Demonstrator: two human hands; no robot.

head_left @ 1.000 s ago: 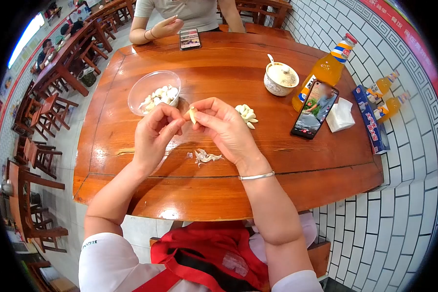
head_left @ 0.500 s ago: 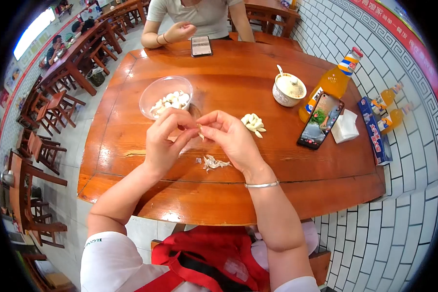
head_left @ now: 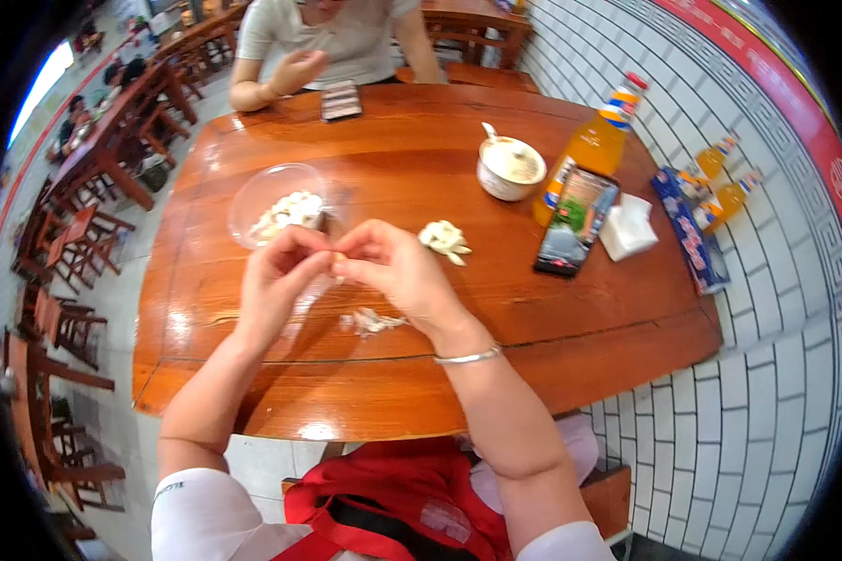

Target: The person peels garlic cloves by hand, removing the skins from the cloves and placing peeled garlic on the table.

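Note:
My left hand (head_left: 281, 276) and my right hand (head_left: 395, 273) meet fingertip to fingertip above the table, both closed in a pinch. Between them is a small garlic clove (head_left: 338, 262), mostly covered by the fingers. Just beyond my left hand stands a clear plastic bowl (head_left: 249, 190) holding many garlic cloves (head_left: 295, 211). To the right of my right hand lies a small pile of peeled garlic cloves (head_left: 443, 239). Papery garlic skins (head_left: 376, 322) lie on the wood below my hands.
On the wooden table (head_left: 552, 318) a phone (head_left: 578, 224) leans against an orange drink bottle (head_left: 591, 145). Nearby are a lidded cup (head_left: 512, 170) with a spoon, tissues (head_left: 629, 227) and a blue box (head_left: 690, 234) by the tiled wall. Another person (head_left: 346, 47) sits opposite, behind a phone (head_left: 341, 100).
The view has shifted, so the table's things appear further left. My hands stay pinched together over the skins, with slightly changed finger positions.

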